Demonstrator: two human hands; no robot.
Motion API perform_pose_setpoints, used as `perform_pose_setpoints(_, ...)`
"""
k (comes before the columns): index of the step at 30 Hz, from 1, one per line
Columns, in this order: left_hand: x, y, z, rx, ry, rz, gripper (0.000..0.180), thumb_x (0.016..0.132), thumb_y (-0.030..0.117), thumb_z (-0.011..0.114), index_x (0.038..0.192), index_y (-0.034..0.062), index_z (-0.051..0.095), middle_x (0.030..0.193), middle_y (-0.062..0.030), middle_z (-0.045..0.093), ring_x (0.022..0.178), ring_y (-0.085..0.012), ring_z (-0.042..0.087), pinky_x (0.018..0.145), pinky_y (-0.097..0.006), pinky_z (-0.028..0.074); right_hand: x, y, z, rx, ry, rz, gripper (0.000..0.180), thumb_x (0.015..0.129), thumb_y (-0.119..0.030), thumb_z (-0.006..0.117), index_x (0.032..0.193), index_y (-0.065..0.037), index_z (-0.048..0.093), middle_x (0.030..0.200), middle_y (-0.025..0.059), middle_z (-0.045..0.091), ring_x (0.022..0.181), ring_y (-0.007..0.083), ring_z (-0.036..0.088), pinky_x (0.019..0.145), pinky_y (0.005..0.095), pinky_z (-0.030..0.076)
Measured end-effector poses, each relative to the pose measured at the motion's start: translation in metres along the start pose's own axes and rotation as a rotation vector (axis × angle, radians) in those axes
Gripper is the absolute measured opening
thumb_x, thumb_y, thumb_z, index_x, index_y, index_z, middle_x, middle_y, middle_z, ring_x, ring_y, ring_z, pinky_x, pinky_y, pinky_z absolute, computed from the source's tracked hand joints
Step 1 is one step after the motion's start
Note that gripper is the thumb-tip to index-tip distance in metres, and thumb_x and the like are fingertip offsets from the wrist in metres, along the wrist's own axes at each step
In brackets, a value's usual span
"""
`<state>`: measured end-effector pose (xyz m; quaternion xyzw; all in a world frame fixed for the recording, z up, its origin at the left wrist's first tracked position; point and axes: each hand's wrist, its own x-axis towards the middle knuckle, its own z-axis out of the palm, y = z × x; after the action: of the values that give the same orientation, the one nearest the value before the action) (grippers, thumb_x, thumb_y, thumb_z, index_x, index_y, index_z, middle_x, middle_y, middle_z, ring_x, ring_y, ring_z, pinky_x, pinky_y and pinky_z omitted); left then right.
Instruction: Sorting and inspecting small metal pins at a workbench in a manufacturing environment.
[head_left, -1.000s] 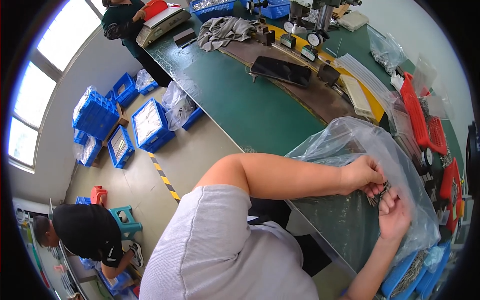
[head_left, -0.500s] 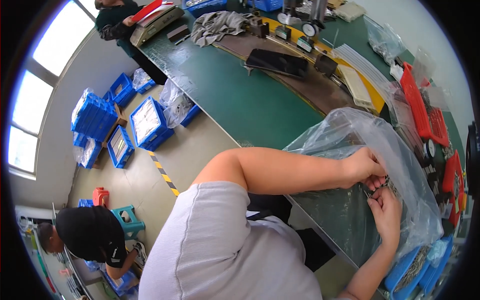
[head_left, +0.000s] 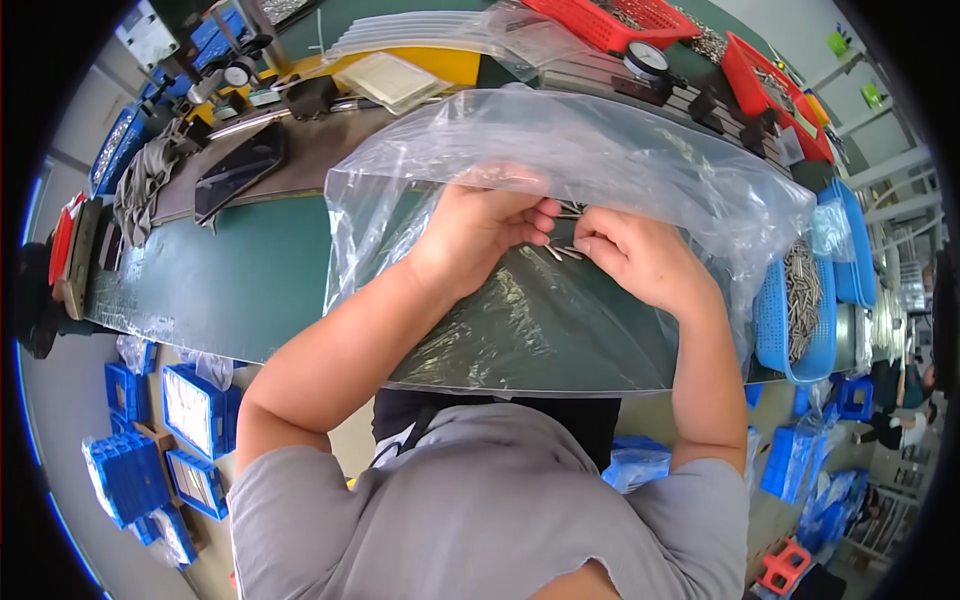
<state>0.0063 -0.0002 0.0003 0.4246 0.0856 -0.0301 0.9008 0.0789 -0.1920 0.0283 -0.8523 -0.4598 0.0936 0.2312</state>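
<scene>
Nearest: both forearms reach over the front edge of the green worktop (head_left: pixel 265 265), where a clear plastic bag (head_left: pixel 625 150) lies spread with its mouth toward the body. Left hand (head_left: pixel 475 230) is partly under the bag's upper film; its fingers are curled in, and whether they grip anything cannot be told. Right hand (head_left: pixel 645 258) faces it, thumb and index finger narrowed together at the tips; a held piece cannot be confirmed. Thin metal pins (head_left: pixel 566 251) sit in the gap between the hands, just beside the right fingertips, more showing under the film's edge. Step in hand, by judgement: picking through or gathering pins at the bag mouth. Next move seems to call for a fine fingertip pinch, film kept off the fingers. To the right, a light-blue basket (head_left: pixel 773 325) holds similar pins. Beyond the bag: a black smartphone (head_left: pixel 240 172) at left, a dial gauge (head_left: pixel 646 58) at right, and farther back a red basket (head_left: pixel 575 27) of small metal parts.
</scene>
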Motion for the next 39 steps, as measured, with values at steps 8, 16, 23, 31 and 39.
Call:
perform_pose_setpoints(8,-0.001,0.000,-0.012,-0.024,-0.022,0.018,0.010,0.084,0.004,0.056,0.093,0.0007,0.055,0.083,-0.0108,0.061,0.074,-0.0177,0.059,0.066,-0.029,0.049,0.010,-0.013,0.014,-0.002,0.054,-0.100,0.020,0.071,-0.015,0.069,0.087,-0.007,0.060,0.082,0.0100,0.058,0.078,0.0290,0.058,0.066,0.0383,0.045)
perform_pose_setpoints(16,-0.004,0.000,-0.004,0.085,0.041,0.016,0.008,0.086,0.008,0.054,0.092,0.0032,0.054,0.079,-0.0089,0.059,0.069,-0.0169,0.057,0.062,-0.029,0.048,0.012,-0.002,0.029,-0.107,0.133,-0.181,0.012,0.078,-0.017,0.056,0.081,-0.006,0.060,0.084,0.0156,0.060,0.078,0.0345,0.059,0.065,0.0434,0.047)
perform_pose_setpoints(23,-0.009,-0.004,-0.003,0.285,0.074,0.081,0.010,0.089,0.011,0.055,0.093,0.0018,0.054,0.075,-0.0060,0.057,0.064,-0.0125,0.053,0.055,-0.024,0.044,0.010,0.001,0.019,0.050,0.342,-0.216,0.014,0.081,-0.014,0.056,0.084,-0.001,0.055,0.082,0.0183,0.060,0.079,0.0366,0.059,0.067,0.0436,0.046)
perform_pose_setpoints(31,-0.006,-0.006,0.009,0.373,0.036,0.065,0.010,0.092,0.014,0.052,0.087,0.0047,0.053,0.070,-0.0034,0.055,0.061,-0.0105,0.052,0.055,-0.023,0.043,0.011,0.006,0.024,0.106,0.348,-0.191,0.013,0.079,-0.014,0.056,0.079,-0.001,0.055,0.074,0.0171,0.059,0.072,0.0360,0.060,0.061,0.0443,0.047)
perform_pose_setpoints(39,-0.007,-0.006,0.009,0.326,-0.090,0.013,0.011,0.091,0.015,0.054,0.086,0.0054,0.050,0.073,-0.0039,0.054,0.063,-0.0112,0.051,0.056,-0.023,0.043,0.009,0.003,0.025,0.256,0.363,-0.211,0.019,0.077,-0.021,0.061,0.075,-0.002,0.061,0.069,0.0131,0.063,0.065,0.0306,0.062,0.058,0.0390,0.047)
